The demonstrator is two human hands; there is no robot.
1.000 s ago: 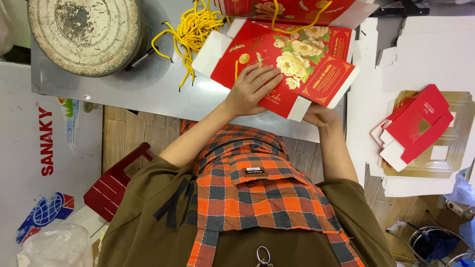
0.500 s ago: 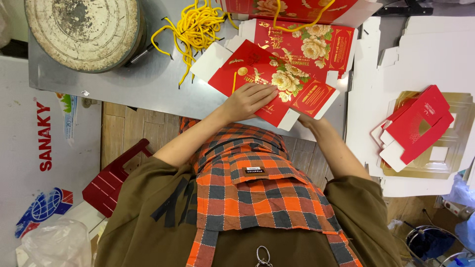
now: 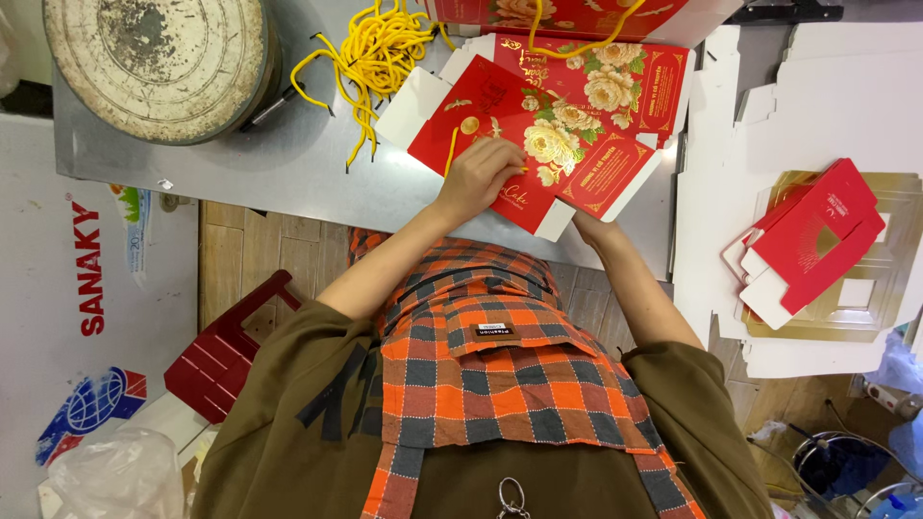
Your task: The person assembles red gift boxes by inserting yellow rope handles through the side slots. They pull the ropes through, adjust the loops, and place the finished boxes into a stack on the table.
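Grey table (image 3: pixel 317 183) edge; left hand (image 3: pixel 481 173) on red carton (image 3: pixel 538 144)

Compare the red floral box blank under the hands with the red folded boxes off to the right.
The floral box blank lies flat and unfolded on the metal table; the folded boxes sit stacked on gold card sheets. The blank shows large printed flowers; the folded boxes look mostly plain red. The left hand presses on the blank; nothing touches the folded boxes. Both are red with white undersides.

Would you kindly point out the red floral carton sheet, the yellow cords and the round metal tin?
red floral carton sheet (image 3: pixel 567 144), head view, on its flower print.
yellow cords (image 3: pixel 380 58), head view, middle of the tangled pile.
round metal tin (image 3: pixel 154 58), head view, centre of its worn lid.
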